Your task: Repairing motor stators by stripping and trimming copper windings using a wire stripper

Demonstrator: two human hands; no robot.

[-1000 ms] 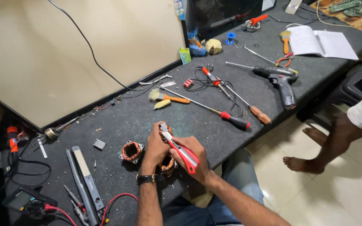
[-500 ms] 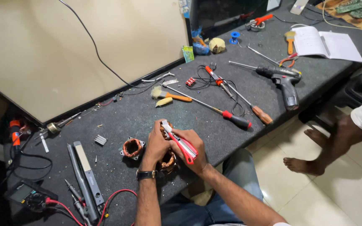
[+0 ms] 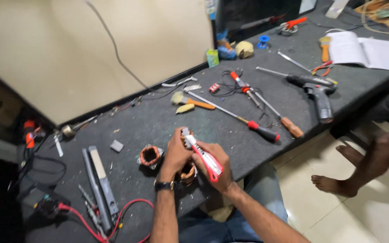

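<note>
My left hand grips a copper-wound motor coil at the front edge of the dark workbench. My right hand is closed on red-handled pliers, whose jaws point up over the coil near my left fingers. A second copper-wound coil lies on the bench just left of my left hand. A watch is on my left wrist.
Two red-handled screwdrivers, a brush and a black power drill lie to the right. An open notebook sits far right. Metal bars and red wires lie at left. Another person's bare legs stand right.
The hands hold the same grip on coil and pliers; the pliers' jaws stay by the coil. The view has shifted only slightly.
</note>
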